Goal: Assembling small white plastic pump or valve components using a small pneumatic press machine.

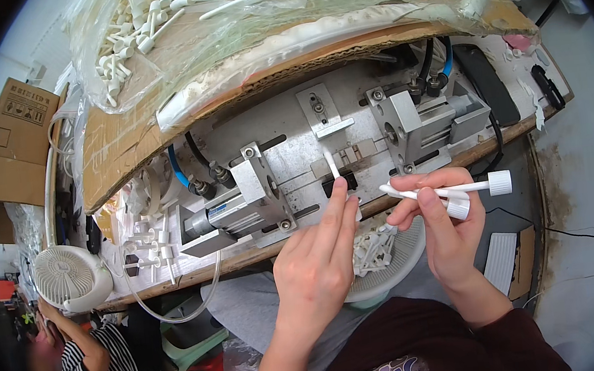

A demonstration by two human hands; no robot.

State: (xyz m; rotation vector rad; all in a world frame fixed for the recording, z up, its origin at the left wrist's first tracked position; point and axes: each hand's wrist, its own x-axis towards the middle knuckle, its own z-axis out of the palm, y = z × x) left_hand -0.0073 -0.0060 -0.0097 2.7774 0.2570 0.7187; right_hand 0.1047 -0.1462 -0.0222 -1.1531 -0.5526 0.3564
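My left hand [316,263] reaches to the middle of a metal fixture [303,177], with its fingers stretched forward and close together. Under its fingertips lies a white capped stick [330,159], its far end against the fixture. The thumb is hidden, and the fingers cover most of the stick's near part. My right hand [450,231] is closed around a small bunch of similar capped sticks [499,183], held to the right with ribbed caps outward. Below the hands, a pale round basket [410,264] holds many more of these sticks.
Pneumatic cylinders [241,202] flank the fixture. Above it, a cardboard shelf [109,151] carries plastic film and a heap of capped sticks [143,28]. A white fan [71,278] stands left, near a person in a striped top [102,362]. A black phone-like slab [487,86] lies right.
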